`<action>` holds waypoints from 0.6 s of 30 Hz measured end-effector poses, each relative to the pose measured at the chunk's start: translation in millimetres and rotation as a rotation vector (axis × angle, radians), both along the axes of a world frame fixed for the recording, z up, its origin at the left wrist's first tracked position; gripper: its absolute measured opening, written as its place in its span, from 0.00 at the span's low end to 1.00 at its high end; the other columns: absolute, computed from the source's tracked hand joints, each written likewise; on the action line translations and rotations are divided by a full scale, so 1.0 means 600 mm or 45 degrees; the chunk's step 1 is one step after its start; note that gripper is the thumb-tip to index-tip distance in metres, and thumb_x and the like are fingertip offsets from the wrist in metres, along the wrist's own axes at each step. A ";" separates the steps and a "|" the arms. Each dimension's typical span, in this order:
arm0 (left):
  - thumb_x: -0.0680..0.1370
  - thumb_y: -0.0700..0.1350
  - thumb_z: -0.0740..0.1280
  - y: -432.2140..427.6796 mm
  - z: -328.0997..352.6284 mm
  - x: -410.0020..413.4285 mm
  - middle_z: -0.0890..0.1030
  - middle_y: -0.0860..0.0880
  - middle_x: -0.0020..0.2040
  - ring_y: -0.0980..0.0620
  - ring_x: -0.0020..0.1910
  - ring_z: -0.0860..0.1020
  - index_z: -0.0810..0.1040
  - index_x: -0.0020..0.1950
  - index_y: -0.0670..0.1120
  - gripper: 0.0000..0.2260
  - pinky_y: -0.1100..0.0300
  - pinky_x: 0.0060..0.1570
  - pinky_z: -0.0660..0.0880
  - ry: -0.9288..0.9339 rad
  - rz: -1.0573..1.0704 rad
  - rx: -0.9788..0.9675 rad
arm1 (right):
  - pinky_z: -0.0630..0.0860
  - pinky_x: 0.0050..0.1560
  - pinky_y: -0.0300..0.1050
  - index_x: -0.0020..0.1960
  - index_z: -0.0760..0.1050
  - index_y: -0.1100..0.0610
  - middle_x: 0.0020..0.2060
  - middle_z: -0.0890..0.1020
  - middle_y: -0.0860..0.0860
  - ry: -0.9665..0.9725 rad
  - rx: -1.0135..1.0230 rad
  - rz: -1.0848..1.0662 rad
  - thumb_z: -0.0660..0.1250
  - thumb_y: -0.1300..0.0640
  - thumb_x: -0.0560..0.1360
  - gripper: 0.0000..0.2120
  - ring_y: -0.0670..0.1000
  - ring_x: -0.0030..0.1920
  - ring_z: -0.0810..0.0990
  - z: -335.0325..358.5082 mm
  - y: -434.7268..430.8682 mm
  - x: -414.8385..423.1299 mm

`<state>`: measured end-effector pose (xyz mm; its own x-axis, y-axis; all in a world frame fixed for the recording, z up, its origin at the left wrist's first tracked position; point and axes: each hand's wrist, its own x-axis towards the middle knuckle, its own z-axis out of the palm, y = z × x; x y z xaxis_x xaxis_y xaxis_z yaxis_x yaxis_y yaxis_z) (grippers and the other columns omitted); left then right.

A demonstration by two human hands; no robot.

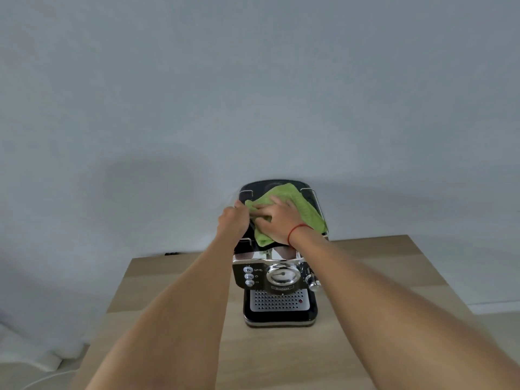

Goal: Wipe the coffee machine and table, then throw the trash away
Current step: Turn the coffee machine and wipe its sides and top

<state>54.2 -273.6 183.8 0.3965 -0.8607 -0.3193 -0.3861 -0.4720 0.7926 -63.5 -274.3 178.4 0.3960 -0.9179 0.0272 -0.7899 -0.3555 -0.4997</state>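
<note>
Black-chrome coffee machine [277, 280] upright on light wooden table [174, 305] — green cloth [298, 204] spread across its top.

A black-and-chrome espresso machine [277, 280] stands on the wooden table [174, 291] against a pale wall [253, 80]. A green cloth [298, 204] lies over its top. The right hand [278, 218], red string [298, 230] at the wrist, presses flat on it. The left hand [233, 220] curls at the top's left edge, touching the cloth's corner.

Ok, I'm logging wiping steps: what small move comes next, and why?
Probably slide the right hand and green cloth toward the front of the coffee machine top: the cloth covers its rear and right part, the front strip shows bare, and the left hand sits at its left edge.
</note>
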 end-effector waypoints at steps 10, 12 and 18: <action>0.84 0.52 0.43 0.024 -0.019 0.001 0.69 0.38 0.71 0.40 0.71 0.66 0.63 0.74 0.38 0.26 0.49 0.72 0.59 0.160 0.024 -0.048 | 0.41 0.76 0.54 0.77 0.40 0.55 0.77 0.43 0.59 0.221 0.244 -0.535 0.43 0.38 0.78 0.34 0.58 0.77 0.41 0.006 -0.003 -0.040; 0.84 0.52 0.43 0.018 -0.025 0.001 0.66 0.39 0.73 0.41 0.73 0.64 0.62 0.75 0.39 0.25 0.50 0.72 0.57 0.195 0.038 -0.116 | 0.42 0.76 0.56 0.77 0.42 0.50 0.77 0.44 0.57 0.288 0.154 -0.411 0.44 0.38 0.78 0.32 0.59 0.77 0.41 0.003 -0.009 -0.032; 0.83 0.54 0.41 0.018 -0.034 0.002 0.65 0.40 0.74 0.43 0.74 0.63 0.61 0.76 0.42 0.27 0.49 0.74 0.57 0.344 0.087 -0.224 | 0.38 0.76 0.57 0.71 0.64 0.41 0.75 0.60 0.43 0.317 -0.019 0.081 0.54 0.47 0.78 0.21 0.53 0.77 0.47 0.003 0.011 0.024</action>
